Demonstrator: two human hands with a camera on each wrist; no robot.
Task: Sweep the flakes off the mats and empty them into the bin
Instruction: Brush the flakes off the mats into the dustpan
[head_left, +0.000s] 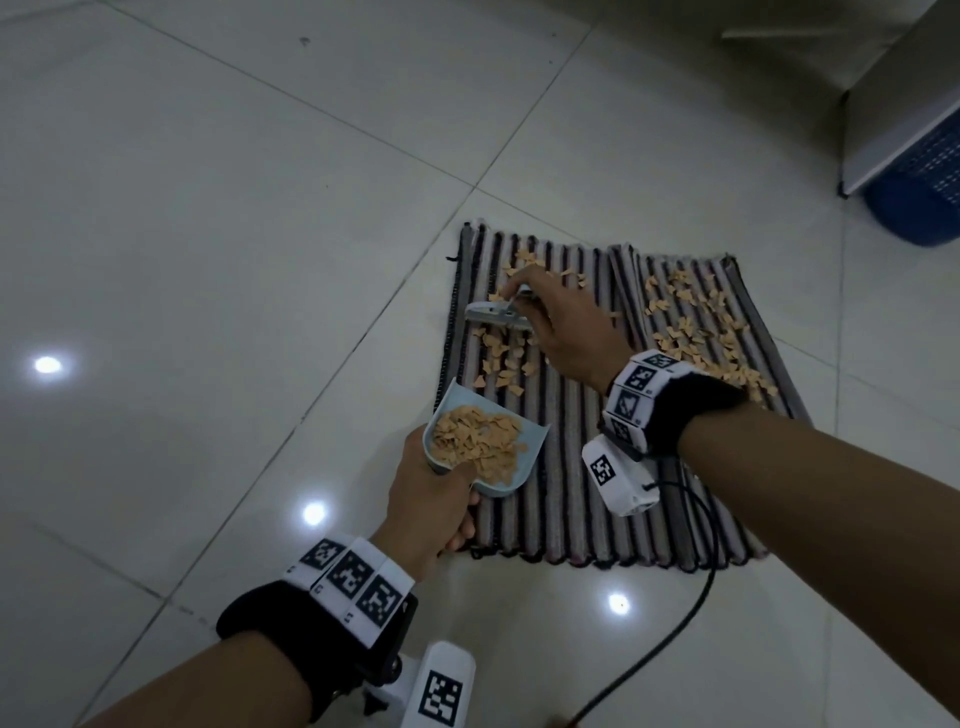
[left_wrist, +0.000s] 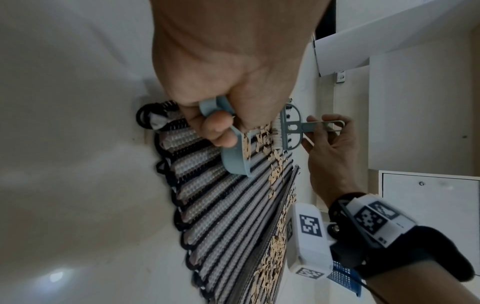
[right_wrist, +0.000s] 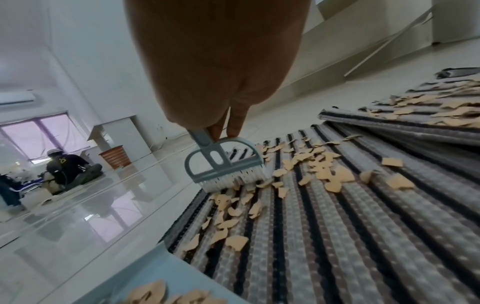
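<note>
A left hand (head_left: 431, 499) is gripping the handle of a pale blue dustpan (head_left: 480, 441), already heaped with tan flakes (head_left: 501, 358), its lip lying on the striped mat (head_left: 571, 467). Just beyond it, the right hand (head_left: 566, 327) is pinching the handle of a small brush (head_left: 496, 314), bristles touching the mat among scattered flakes. A second flake-strewn mat (head_left: 727, 322) is lying beside the right hand, with the blue bin (head_left: 919, 202) well beyond it.
</note>
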